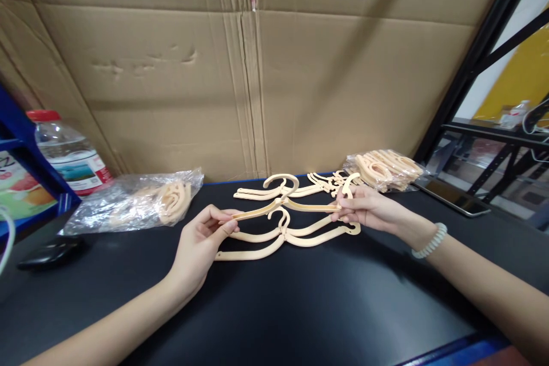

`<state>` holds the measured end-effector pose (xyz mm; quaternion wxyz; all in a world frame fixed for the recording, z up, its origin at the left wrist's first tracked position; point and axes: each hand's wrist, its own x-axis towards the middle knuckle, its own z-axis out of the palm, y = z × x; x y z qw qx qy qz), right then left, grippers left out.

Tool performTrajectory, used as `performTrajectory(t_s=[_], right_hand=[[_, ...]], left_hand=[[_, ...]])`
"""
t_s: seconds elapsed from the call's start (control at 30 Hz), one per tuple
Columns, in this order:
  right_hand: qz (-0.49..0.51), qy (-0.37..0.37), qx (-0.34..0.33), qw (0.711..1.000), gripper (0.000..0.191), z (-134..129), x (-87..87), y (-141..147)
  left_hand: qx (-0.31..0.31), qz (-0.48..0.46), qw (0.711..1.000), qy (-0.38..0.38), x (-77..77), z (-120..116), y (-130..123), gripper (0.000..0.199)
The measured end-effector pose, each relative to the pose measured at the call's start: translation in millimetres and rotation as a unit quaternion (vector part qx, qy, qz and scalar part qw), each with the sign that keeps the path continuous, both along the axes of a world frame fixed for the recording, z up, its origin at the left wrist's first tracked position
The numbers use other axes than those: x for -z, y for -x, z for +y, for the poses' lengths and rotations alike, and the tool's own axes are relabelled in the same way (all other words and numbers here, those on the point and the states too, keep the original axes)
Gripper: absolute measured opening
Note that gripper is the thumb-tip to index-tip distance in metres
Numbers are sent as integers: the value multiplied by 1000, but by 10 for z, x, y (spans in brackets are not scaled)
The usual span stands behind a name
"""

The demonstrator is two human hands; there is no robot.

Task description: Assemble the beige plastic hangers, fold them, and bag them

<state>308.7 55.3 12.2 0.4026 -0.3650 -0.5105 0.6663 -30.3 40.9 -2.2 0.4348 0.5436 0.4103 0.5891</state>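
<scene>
A cream plastic folding hanger [259, 213] is stretched out above the black table, its hook up and its two arms spread. My left hand [205, 240] pinches the tip of its left arm between thumb and fingers. The right arm's end is gripped by my right hand [364, 206], where a curved cream piece also sticks up by the fingers. Below and behind it, more cream hangers [253, 254] lie unfolded on the table, partly covered by the held one and my hands.
A clear bag of folded hangers [174, 203] lies at left, near a water bottle [71, 154] and a black mouse [51, 253]. Another bagged stack [386, 168] sits back right, beside a tablet-like device [454, 197]. Cardboard [171, 97] stands behind the table [291, 309].
</scene>
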Motion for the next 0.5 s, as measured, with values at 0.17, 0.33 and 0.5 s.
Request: performTrajectory(t_s=[0.17,0.33,0.5], right_hand=[[-8,-31,40,999,23,-36,-27,26],[-7,-50,63,997,29,-76,-61,68],[-6,-68,66,995,29,-94,-89,100]], left_hand=[[-5,4,1000,-1,15,12,-1,20],[-9,-3,1000,-1,37,34,5,21],[-12,-4,1000,-1,35,21,5,21]])
